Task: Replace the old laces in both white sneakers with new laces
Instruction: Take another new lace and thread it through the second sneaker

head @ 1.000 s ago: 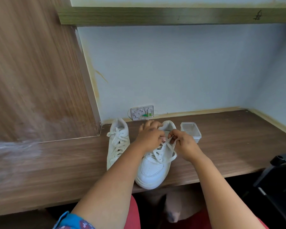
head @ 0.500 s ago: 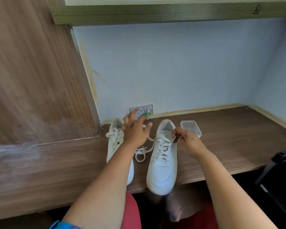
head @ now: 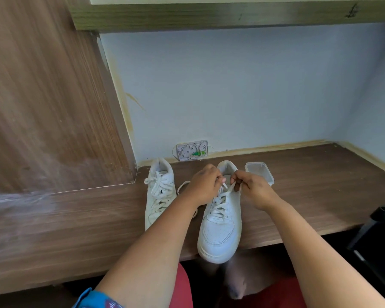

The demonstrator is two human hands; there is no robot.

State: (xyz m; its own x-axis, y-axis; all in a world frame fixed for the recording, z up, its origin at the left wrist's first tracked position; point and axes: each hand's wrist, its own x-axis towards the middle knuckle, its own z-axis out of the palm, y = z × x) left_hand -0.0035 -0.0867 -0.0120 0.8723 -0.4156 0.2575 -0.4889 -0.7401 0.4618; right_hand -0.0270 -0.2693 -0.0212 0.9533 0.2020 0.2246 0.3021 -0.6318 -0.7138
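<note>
I have one head-worn wide-angle view, looking forward and down at the surface (head: 320, 196), close above the arms, far wall (head: 231, 85) ahead.

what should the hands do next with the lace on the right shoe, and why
Probably draw the two lace ends apart and out through the top eyelets. Both the left hand and the right hand pinch the lace at the top of the right sneaker, which is otherwise fully laced, so unthreading would start there. The left sneaker waits beside it.
</note>
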